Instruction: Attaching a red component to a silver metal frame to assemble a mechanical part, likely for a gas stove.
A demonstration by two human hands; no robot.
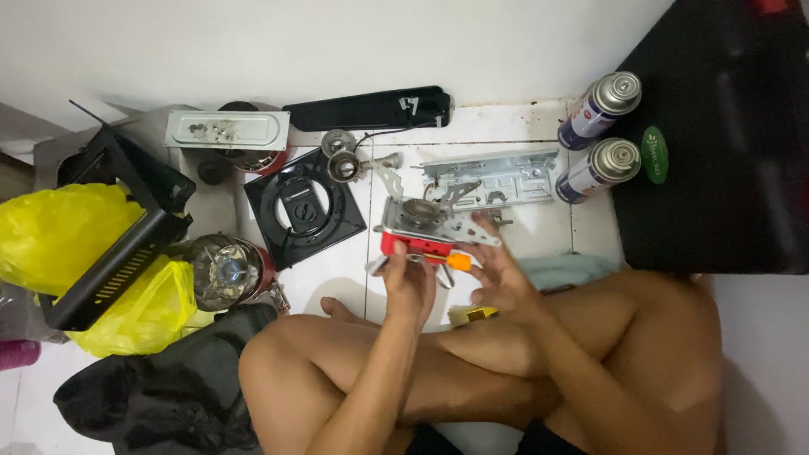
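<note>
- A small metal stove part [425, 226], silver on top and red below, is held up over the white floor tiles [539, 227], just in front of the crossed legs [472, 362].
- An orange knob [459, 262] is seen at its lower edge.
- The left hand [410, 282] is closed around the bottom of the stove part, with the fingers curled under the red side.
- The right hand [499, 274] is laid against the right side of the part; its fingers are spread, and a firm grip cannot be told.
- A small yellow thing [474, 314] is seen just below the right hand.
- A flat silver metal plate [493, 177] is laid on the tiles just behind the held part.
- A black square pan support [305, 207] is laid to the left of it.
- A small round burner piece [344, 165] is seen near the pan support.
- Two spray-shaped gas cans [600, 135] are laid side by side far to the right, next to a black case [716, 152].
- A shiny round can [226, 270] is laid at the left, near yellow plastic bags [67, 227] and a black metal cover [118, 253].
- A long black bar [371, 108] is laid by the white wall [337, 42].
</note>
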